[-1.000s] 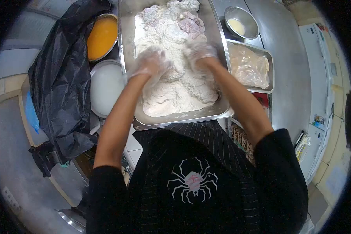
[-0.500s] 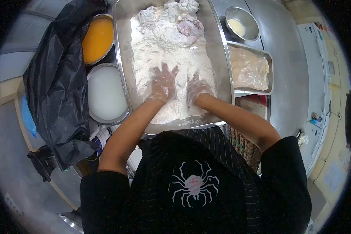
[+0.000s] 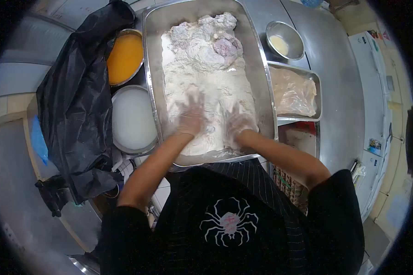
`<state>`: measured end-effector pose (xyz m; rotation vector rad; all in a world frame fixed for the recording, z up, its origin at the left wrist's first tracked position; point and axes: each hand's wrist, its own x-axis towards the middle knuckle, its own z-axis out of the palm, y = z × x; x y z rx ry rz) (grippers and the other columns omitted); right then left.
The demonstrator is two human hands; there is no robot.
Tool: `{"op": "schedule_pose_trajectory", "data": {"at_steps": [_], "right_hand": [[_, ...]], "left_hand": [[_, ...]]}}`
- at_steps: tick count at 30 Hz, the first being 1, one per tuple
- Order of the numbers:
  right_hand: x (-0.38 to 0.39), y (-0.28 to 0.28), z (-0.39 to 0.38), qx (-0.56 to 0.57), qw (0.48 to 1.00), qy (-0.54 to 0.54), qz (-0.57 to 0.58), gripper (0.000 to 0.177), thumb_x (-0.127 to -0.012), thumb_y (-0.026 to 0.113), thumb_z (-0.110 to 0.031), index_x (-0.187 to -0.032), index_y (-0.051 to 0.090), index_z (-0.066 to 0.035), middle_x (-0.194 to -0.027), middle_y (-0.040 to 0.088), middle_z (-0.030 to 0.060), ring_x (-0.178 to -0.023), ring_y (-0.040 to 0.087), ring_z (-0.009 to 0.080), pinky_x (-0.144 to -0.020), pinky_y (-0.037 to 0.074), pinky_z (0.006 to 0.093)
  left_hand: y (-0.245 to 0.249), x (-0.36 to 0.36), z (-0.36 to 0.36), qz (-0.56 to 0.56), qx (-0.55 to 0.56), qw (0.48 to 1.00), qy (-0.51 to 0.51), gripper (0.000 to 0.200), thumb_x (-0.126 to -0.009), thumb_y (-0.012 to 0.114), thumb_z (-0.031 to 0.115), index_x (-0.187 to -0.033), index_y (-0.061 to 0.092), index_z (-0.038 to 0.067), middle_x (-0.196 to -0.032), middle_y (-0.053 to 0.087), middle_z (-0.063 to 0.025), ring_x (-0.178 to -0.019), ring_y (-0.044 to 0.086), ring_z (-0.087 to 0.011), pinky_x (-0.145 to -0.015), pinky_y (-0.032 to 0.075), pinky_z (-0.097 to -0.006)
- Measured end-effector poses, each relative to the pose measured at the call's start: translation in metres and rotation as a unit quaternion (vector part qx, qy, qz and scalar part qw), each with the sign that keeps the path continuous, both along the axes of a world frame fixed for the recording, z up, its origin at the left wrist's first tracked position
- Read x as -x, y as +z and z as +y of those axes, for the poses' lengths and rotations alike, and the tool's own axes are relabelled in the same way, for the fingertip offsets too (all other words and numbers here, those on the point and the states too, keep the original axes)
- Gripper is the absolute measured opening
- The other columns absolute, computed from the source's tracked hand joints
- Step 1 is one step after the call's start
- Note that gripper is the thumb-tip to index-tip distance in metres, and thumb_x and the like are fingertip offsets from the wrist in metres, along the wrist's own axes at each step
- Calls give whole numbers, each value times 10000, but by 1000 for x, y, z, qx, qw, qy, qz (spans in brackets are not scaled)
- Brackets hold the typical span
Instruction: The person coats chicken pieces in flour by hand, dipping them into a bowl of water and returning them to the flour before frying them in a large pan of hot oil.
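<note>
From my remote seat, I see the left hand (image 3: 192, 117) released, fingers spread, palm down on the flour (image 3: 183, 82), in what looks like a clear glove. At the far end of the same bed lie floured lumps (image 3: 188, 41), raw meat by their look, with one pinkish piece (image 3: 226, 47) showing through a thinner coat. The right hand (image 3: 241, 123) is gloved alike and slightly blurred; it looks open on the flour too, gripping nothing I can make out. I'd work this with flat palms and even, low pressure, since quick flicks would raise dust.

For edges, a black plastic sheet (image 3: 78, 91) sits furthest left, then the bowl of orange liquid (image 3: 125, 57) and the bowl of whitish liquid (image 3: 134, 119), close beside the deep steel pan (image 3: 153, 78). I'd keep the left elbow off that whitish bowl. Inside the pan, bare metal flanks the flour on the right, giving some sideways play. Beyond that wall are the shallow tray (image 3: 318, 80) of plastic-covered pale food and a small steel bowl (image 3: 296, 45).
</note>
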<state>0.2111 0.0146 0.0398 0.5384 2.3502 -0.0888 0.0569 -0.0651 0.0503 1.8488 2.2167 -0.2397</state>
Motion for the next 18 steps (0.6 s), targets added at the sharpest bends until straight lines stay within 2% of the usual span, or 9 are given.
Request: {"op": "schedule_pose_trajectory", "data": {"at_steps": [3, 6, 8, 10, 11, 13, 15, 17, 18], "right_hand": [[2, -42, 6, -42, 991, -18, 127, 504, -796, 408, -66, -1280, 277, -12, -1202, 398, 279, -949, 552, 325, -781, 467, 390], [1, -34, 25, 21, 980, -137, 143, 438, -759, 437, -97, -1186, 416, -1, -1065, 507, 271, -884, 576, 318, -748, 467, 384], [3, 21, 43, 70, 987, -10, 145, 342, -701, 478, -140, -1001, 554, 6, -912, 579, 229, -821, 587, 317, -686, 464, 393], [-1, 28, 64, 101, 985, 78, 115, 307, -681, 485, -156, -929, 576, 1, -887, 588, 215, -808, 587, 318, -667, 458, 400], [-1, 31, 71, 135, 974, 163, 82, 279, -661, 493, -172, -857, 598, -4, -862, 596, 201, -795, 586, 318, -647, 451, 406], [0, 36, 70, 133, 977, 161, 36, 266, -694, 477, -156, -885, 611, -29, -862, 604, 176, -791, 587, 309, -656, 463, 396], [-6, 11, 66, 9, 996, 73, 42, 420, -706, 521, -175, -1101, 501, -36, -991, 566, 195, -933, 544, 255, -736, 440, 363], [5, -4, 29, -58, 994, 25, 84, 486, -719, 517, -183, -1169, 426, -22, -1020, 556, 194, -959, 535, 242, -753, 441, 355], [11, -13, 16, -125, 984, -27, 127, 561, -732, 514, -191, -1236, 350, -9, -1049, 546, 194, -985, 527, 228, -770, 441, 347]], "left_hand": [[-35, 1, 17, -60, 2, 998, -26, 755, -804, 425, 437, -1348, 71, 50, -1393, 97, -175, -1270, 148, -354, -964, 226, -533], [-58, 9, 19, -79, -19, 996, 21, 732, -790, 464, 394, -1344, 122, 58, -1327, 258, -193, -1136, 383, -334, -913, 333, -452], [-50, 21, 21, -139, -12, 988, 64, 720, -783, 476, 382, -1343, 144, 74, -1280, 352, -199, -1063, 471, -323, -868, 391, -418], [-13, 29, 18, -178, 200, 962, -44, 502, -777, 518, 233, -1208, 376, 19, -999, 543, -206, -962, 511, -315, -828, 403, -370], [5, 29, 12, -175, 198, 964, -42, 502, -777, 518, 233, -1208, 376, 19, -999, 543, -206, -962, 511, -315, -828, 403, -370], [33, 25, -4, -220, 115, 967, 65, 487, -743, 573, 235, -1135, 426, -13, -1004, 536, -213, -959, 517, -309, -810, 413, -335], [13, 26, -9, -285, 122, 943, 118, 532, -720, 598, 274, -1115, 434, -42, -1029, 518, -234, -966, 515, -326, -825, 413, -348], [-33, 8, -23, -111, -184, 976, 31, 342, -813, 395, 209, -1043, 516, -14, -1006, 541, -233, -892, 559, -324, -792, 434, -384], [-48, 4, -18, -109, -183, 976, 34, 342, -813, 395, 209, -1043, 516, -14, -1006, 541, -233, -892, 559, -324, -792, 434, -384]]}}
